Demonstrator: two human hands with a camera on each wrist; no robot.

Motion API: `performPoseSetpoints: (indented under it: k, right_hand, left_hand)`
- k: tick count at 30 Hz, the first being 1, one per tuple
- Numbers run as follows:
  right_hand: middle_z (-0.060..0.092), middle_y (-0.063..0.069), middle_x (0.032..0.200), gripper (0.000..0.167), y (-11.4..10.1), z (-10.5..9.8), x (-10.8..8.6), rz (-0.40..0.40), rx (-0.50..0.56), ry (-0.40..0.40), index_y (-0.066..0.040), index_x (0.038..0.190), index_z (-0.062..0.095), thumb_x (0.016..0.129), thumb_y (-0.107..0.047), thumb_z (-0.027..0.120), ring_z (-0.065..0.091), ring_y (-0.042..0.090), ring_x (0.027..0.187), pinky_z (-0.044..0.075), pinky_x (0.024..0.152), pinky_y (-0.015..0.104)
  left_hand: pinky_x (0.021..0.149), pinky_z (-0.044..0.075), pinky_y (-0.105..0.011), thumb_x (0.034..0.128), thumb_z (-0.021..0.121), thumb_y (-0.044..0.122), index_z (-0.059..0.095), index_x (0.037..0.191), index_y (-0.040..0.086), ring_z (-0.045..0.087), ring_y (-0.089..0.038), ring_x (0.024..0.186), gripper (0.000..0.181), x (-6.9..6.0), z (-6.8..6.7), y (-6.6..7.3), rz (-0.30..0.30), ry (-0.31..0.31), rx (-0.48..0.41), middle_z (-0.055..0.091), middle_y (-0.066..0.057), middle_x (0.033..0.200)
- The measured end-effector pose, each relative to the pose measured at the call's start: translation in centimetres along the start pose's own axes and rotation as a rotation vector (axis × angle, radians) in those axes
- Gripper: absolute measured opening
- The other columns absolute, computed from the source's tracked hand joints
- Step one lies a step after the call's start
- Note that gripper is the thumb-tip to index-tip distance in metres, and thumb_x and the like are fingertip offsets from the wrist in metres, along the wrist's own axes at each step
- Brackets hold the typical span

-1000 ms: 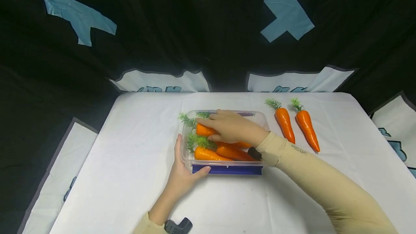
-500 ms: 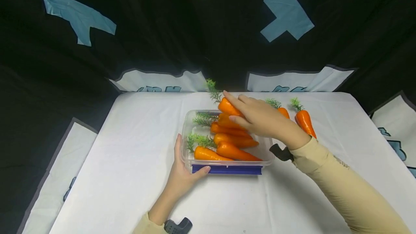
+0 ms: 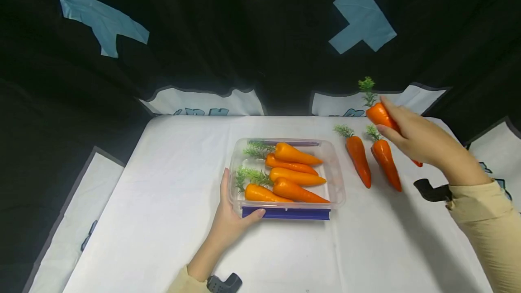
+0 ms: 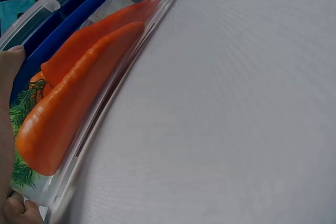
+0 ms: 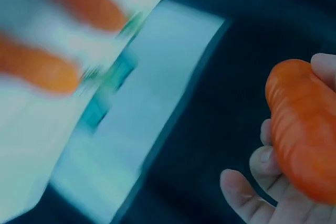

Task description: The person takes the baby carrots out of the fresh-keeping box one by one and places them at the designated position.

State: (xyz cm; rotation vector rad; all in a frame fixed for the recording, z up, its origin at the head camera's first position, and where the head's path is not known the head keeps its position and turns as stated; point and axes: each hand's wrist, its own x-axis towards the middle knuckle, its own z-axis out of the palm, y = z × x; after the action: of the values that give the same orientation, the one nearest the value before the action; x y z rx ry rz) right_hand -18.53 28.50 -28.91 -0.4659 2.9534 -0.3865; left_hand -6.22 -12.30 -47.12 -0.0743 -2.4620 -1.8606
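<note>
Inside one container, five carrots

Bright light washes the table around the clear box, a soft shadow stretches to the box's right, the backdrop beyond it is dim, and the right wrist view blurs what seem to be carrots.

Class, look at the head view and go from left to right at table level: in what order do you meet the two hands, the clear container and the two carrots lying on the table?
Left hand → clear container → first loose carrot → second loose carrot → right hand.
</note>
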Motion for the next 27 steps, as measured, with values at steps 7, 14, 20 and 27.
performPoseSetpoints:
  k: [7, 14, 20, 27]
  right_hand:
    - [0.037, 0.036, 0.127, 0.086, 7.7, -0.4, -0.7, 0.155, 0.034, -0.042, -0.007, 0.158, -0.01, 0.103, -0.053, 0.037, 0.047, 0.045, 0.098, 0.05, 0.075, 0.057]
    - [0.029, 0.043, 0.13, 0.087, 12.3, 1.5, -1.4, 0.225, 0.076, -0.124, 0.0, 0.154, -0.016, 0.104, -0.054, 0.032, 0.047, 0.047, 0.097, 0.049, 0.075, 0.061]
    - [0.028, 0.044, 0.135, 0.085, 13.8, 3.6, -1.3, 0.218, 0.112, -0.149, 0.004, 0.153, -0.016, 0.106, -0.049, 0.032, 0.042, 0.051, 0.105, 0.039, 0.091, 0.074]
    - [0.009, 0.046, 0.15, 0.091, 14.2, 6.2, -0.9, 0.254, 0.243, -0.196, 0.002, 0.151, -0.021, 0.104, -0.055, 0.031, 0.025, 0.06, 0.126, 0.017, 0.106, 0.08]
  left_hand:
    - [0.121, 0.018, -0.059, 0.0732, 0.089, 0.03, -0.008, 0.159, 0.033, 0.021, -0.033, 0.152, 0.129, -0.1, 0.0, -0.2, -0.011, -0.004, -0.013, 0.003, -0.003, 0.168]
    - [0.121, 0.018, -0.06, 0.0745, 0.088, 0.03, -0.008, 0.158, 0.038, 0.02, -0.032, 0.152, 0.128, 0.0, 0.0, -0.4, -0.02, -0.01, -0.027, 0.002, -0.001, 0.168]
    - [0.122, 0.018, -0.059, 0.0746, 0.088, 0.03, -0.009, 0.155, 0.046, 0.02, -0.032, 0.152, 0.127, 0.0, 0.0, -0.3, -0.018, -0.01, -0.024, 0.002, -0.002, 0.168]
    - [0.121, 0.018, -0.059, 0.0747, 0.088, 0.029, -0.009, 0.154, 0.049, 0.021, -0.031, 0.152, 0.127, 0.0, 0.1, -0.2, -0.017, -0.011, -0.019, 0.002, -0.002, 0.168]
